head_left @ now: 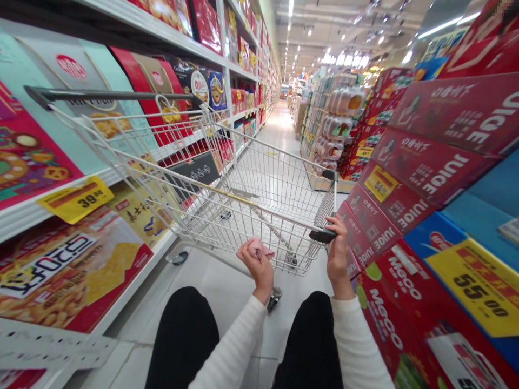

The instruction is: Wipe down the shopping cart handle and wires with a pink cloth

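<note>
A wire shopping cart (pixel 275 213) stands side-on right before my knees, with its black handle bar (pixel 121 96) at the far left. My left hand (pixel 258 265) is closed around a crumpled pink cloth (pixel 258 248), up against the cart's lower side wires. At the cart's right end, my right hand (pixel 339 248) grips the black plastic corner piece (pixel 323 234), fingers curled over its top. Through the wires the basket shows the white floor below. A second black corner piece (pixel 329 174) sits at the far side of that end.
Shelves on the left hold boxed snacks, with a yellow price tag (pixel 77 199) jutting from one edge. Stacked red drink cartons (pixel 421 156) rise close on the right beside the cart's end. A tiled aisle (pixel 279 124) runs ahead past more stacked goods (pixel 334 124).
</note>
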Demonstrator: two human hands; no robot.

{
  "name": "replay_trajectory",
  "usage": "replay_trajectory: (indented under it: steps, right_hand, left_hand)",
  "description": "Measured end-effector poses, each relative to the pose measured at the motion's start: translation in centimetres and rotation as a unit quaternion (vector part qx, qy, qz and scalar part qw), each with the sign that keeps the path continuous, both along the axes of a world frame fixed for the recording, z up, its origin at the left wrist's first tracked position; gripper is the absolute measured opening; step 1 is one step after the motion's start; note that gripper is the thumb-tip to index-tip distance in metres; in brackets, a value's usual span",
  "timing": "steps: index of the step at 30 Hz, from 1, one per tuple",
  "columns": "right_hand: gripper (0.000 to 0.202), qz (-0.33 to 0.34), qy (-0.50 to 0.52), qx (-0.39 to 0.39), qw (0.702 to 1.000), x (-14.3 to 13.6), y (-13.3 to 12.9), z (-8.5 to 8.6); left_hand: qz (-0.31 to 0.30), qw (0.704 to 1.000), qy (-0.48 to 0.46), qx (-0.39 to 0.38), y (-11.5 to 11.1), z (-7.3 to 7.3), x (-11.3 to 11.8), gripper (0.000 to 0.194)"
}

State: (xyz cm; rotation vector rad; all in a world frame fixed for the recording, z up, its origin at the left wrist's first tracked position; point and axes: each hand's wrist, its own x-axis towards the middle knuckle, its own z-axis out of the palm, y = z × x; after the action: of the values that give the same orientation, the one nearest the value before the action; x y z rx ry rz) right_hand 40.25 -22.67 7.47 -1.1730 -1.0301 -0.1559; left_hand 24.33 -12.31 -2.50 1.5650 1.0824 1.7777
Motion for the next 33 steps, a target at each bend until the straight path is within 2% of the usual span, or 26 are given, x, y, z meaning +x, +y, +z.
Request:
replay_trajectory:
  steps: [2,3,7,10,13,15,17,22,24,26,29,31,33]
  right_hand:
    - [0.040,-0.007,0.000,-0.001,1.000,-0.3,0.0,0.0]
    - [0.040,-0.010,0.001,-0.002,1.000,-0.4,0.0,0.0]
    - [0.040,-0.014,0.002,-0.005,1.000,-0.5,0.1,0.0]
    - [0.040,-0.012,-0.004,-0.011,1.000,-0.4,-0.1,0.1]
    - [0.039,-0.011,-0.017,-0.016,1.000,-0.3,-0.1,0.3]
    - [0.040,-0.018,-0.022,-0.013,1.000,-0.3,0.0,0.4]
    - [0.039,-0.026,-0.024,-0.011,0.999,-0.5,0.2,0.5]
    - [0.023,-0.085,-0.059,-0.035,0.994,-1.0,0.2,1.4]
    - [0.022,-0.136,-0.107,-0.064,0.983,-1.4,0.1,1.9]
    - [0.023,-0.181,-0.154,-0.097,0.966,-1.8,-0.1,2.4]
    - [0.024,-0.200,-0.192,-0.116,0.954,-2.4,0.1,2.7]
    - [0.023,-0.195,-0.197,-0.107,0.955,-2.4,0.4,2.6]
    - [0.021,-0.197,-0.192,-0.091,0.957,-2.3,0.8,2.4]
  left_hand:
    - [0.044,0.998,-0.033,-0.016,0.3,0.4,0.2,0.041]
    - [0.047,0.998,-0.047,-0.023,0.0,0.4,0.6,0.043]
    - [-0.032,0.999,-0.021,0.026,-2.0,-0.9,2.3,0.047]
    - [-0.029,0.997,0.006,0.077,-1.1,-0.9,1.8,0.039]
    - [0.053,0.997,-0.014,0.047,1.4,0.6,0.5,0.036]
    - [0.076,0.997,-0.017,0.023,2.3,1.8,0.1,0.035]
    - [0.071,0.997,-0.008,0.027,2.0,2.5,0.5,0.034]
    - [0.028,0.994,0.037,0.095,-0.6,2.8,2.2,0.043]
    - [0.022,0.993,0.046,0.109,-0.3,3.4,2.3,0.043]
    - [0.051,0.991,0.033,0.116,0.6,4.6,2.1,0.037]
    - [0.096,0.984,0.016,0.148,1.7,6.8,2.2,0.036]
    - [0.081,0.977,0.044,0.191,1.4,7.6,2.8,0.040]
    - [0.031,0.965,0.097,0.240,0.6,7.6,3.5,0.039]
